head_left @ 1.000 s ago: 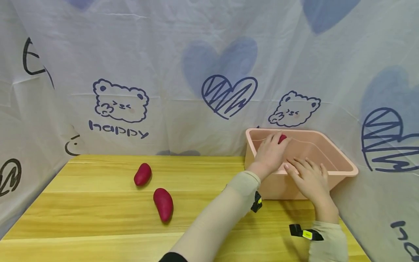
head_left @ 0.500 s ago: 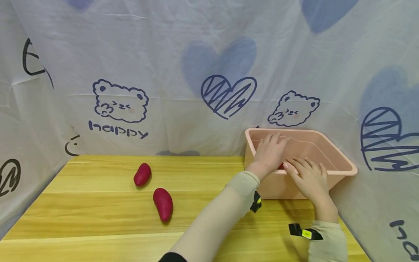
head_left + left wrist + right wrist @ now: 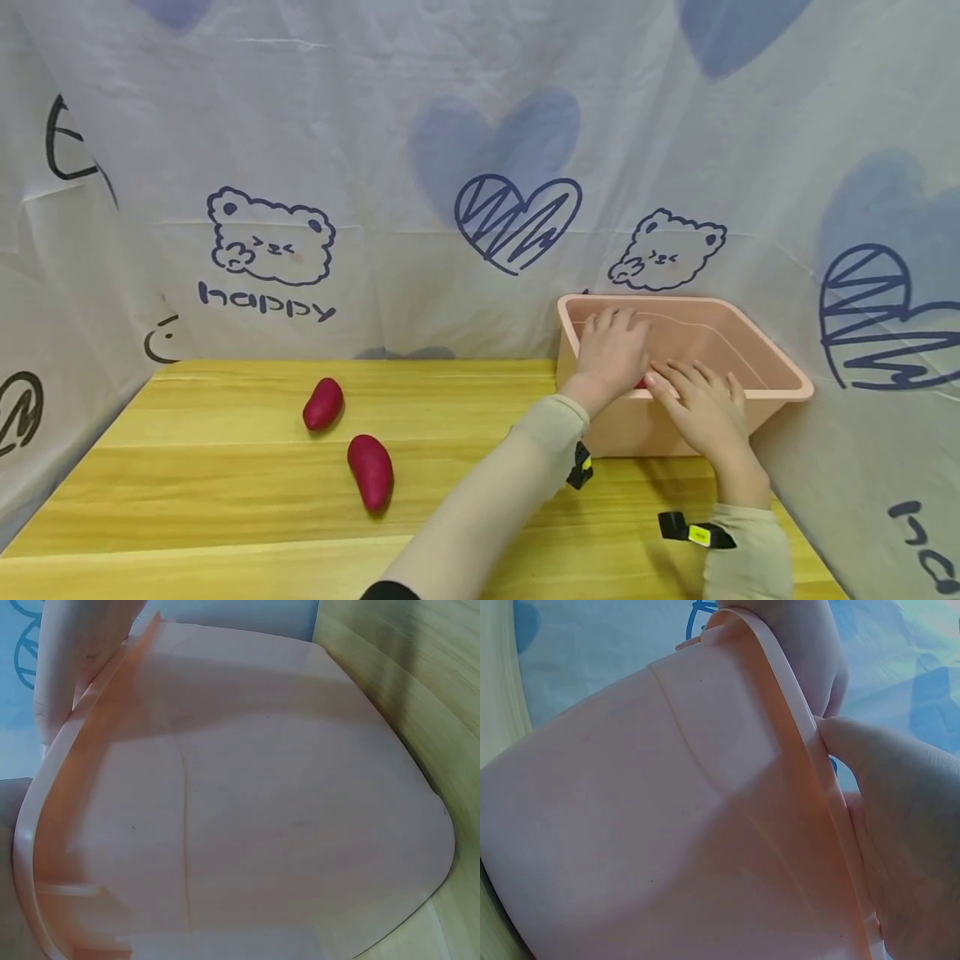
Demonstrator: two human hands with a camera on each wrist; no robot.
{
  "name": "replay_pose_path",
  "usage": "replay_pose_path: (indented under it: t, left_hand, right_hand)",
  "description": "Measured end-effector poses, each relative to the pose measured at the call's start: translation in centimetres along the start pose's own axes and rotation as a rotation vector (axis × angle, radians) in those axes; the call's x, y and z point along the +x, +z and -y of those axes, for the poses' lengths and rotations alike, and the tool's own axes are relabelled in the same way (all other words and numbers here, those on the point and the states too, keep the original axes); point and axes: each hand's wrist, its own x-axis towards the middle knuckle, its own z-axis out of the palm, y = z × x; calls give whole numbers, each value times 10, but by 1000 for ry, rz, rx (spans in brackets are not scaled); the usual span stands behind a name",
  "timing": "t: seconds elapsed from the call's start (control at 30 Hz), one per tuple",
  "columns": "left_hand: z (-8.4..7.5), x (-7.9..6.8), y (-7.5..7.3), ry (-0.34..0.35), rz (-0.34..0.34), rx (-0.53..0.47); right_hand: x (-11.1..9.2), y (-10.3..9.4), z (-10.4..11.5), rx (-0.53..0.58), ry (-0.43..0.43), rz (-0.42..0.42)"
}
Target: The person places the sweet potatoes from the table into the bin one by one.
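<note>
A pink plastic bin (image 3: 772, 367) stands at the right back of the table. My left hand (image 3: 611, 346) reaches over its near left corner, fingers spread above the inside and holding nothing that shows. Beside it my right hand (image 3: 705, 408) lies over the near rim, its fingers reaching into the bin; the thumb is at the rim in the right wrist view. Between the hands, a bit of a dark red object (image 3: 641, 384) shows inside the bin, mostly hidden. On the table at left lie two smooth, dark red, mango-shaped objects, one farther back (image 3: 324, 405) and one nearer (image 3: 371, 473).
The wooden table (image 3: 225, 500) runs to a white patterned cloth (image 3: 390, 125) hanging behind it and along both sides. The bin's back edge is close to the cloth. A black strap (image 3: 693, 531) is on the right wrist.
A second ago a red object showed at my left fingertips; it then appeared lower in the bin, between the hands, released. The hands stay nearly in place; the head view has shifted slightly.
</note>
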Motion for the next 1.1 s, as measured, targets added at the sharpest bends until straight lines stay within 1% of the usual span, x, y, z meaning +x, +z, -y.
replay_pose_path:
  t: [0.23, 0.4, 0.47, 0.6, 0.7, 0.77, 0.9, 1.1]
  left_hand:
    - [5, -8, -3, 10, -46, -16]
    - [11, -17, -6, -6, -83, -39]
    - [13, -21, -7, -9, -118, -32]
    - [17, -28, -8, 4, -214, -17]
    - [20, -34, -8, 10, -268, -45]
    - [21, -39, -8, 6, -280, -70]
    - [25, -49, -8, -8, -269, -122]
    - [31, -65, -15, -13, -280, -167]
  right_hand:
    - [0, 1, 0, 2, -1, -4]
    - [-1, 1, 0, 0, -4, -12]
    - [-1, 1, 0, -1, -5, -11]
    - [0, 1, 1, -6, -4, -8]
    - [0, 0, 1, -9, -4, -7]
    - [0, 1, 1, -8, -7, -5]
    - [0, 1, 1, -3, -11, -1]
    - [-1, 1, 0, 4, -6, -13]
